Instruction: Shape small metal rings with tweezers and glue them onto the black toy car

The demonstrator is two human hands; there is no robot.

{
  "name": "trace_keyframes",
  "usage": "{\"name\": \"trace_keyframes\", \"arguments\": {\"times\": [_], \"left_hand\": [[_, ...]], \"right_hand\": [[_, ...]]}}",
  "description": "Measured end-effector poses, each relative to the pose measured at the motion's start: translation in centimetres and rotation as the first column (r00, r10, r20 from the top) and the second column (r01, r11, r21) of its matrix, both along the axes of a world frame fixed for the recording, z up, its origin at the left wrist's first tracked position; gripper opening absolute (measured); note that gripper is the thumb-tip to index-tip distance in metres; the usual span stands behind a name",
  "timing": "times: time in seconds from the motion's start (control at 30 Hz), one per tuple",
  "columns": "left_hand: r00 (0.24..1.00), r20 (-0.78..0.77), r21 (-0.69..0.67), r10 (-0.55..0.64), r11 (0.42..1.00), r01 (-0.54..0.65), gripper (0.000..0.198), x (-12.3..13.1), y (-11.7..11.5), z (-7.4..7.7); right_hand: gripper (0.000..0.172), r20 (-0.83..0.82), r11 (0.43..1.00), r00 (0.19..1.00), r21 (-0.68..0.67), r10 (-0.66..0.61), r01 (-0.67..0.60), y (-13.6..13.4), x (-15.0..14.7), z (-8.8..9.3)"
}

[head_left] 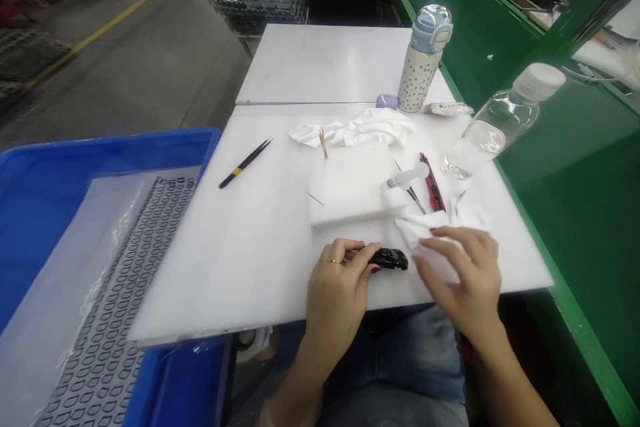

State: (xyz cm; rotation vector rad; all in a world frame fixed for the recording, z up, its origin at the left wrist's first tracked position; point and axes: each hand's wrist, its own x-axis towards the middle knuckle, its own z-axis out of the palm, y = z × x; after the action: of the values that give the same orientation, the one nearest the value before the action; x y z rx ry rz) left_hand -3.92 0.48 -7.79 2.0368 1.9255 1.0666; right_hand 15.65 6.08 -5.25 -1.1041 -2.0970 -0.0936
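My left hand [340,287] pinches a small glossy black part [391,258] by its left end, just above the near edge of the white table. What the part is I cannot make out. To its right, my right hand [463,273] has its fingers apart and slightly blurred, over a crumpled white cloth [413,227]; nothing shows between thumb and fingers. Beyond both hands lies a white foam block [353,180] with toothpicks [323,144] stuck upright in it. A syringe-like clear tube [407,176] rests at its right side, near a red and black utility knife [433,183].
Black tweezers [245,163] with a yellow band lie at the left. More white cloth [370,127] is bunched behind the foam. A dotted drinking bottle [423,63] and a clear bottle [493,130] stand at right. A blue bin [150,137] borders the table's left side.
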Motion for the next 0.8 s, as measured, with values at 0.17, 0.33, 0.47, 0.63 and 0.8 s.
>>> {"name": "trace_keyframes", "arguments": {"times": [0.17,0.33,0.47,0.63,0.8], "left_hand": [[1.000,-0.010,-0.016,0.000,1.000,0.000,0.029,0.2,0.1,0.2],[1.000,-0.019,-0.031,0.003,1.000,-0.003,0.029,0.1,0.1,0.2],[1.000,-0.029,-0.023,0.005,1.000,-0.005,0.029,0.0,0.0,0.1],[0.999,0.009,0.019,-0.041,0.999,0.041,0.031,-0.3,-0.8,-0.4],[0.988,0.136,0.005,-0.073,0.997,0.073,0.042,-1.1,-1.6,-0.1]], "right_hand": [[0.012,-0.035,0.992,0.993,-0.060,0.110,-0.112,-1.4,-1.8,-1.4],[0.009,-0.049,0.990,0.991,-0.063,0.125,-0.128,-1.6,-2.2,-2.2],[0.016,-0.055,0.989,0.989,-0.048,0.137,-0.139,-1.7,-1.9,-2.3],[0.025,-0.062,0.959,0.978,-0.194,0.200,-0.208,-1.5,-1.3,-1.8],[0.054,-0.067,0.902,0.975,-0.371,0.210,-0.219,-1.4,-1.0,-1.3]]}}
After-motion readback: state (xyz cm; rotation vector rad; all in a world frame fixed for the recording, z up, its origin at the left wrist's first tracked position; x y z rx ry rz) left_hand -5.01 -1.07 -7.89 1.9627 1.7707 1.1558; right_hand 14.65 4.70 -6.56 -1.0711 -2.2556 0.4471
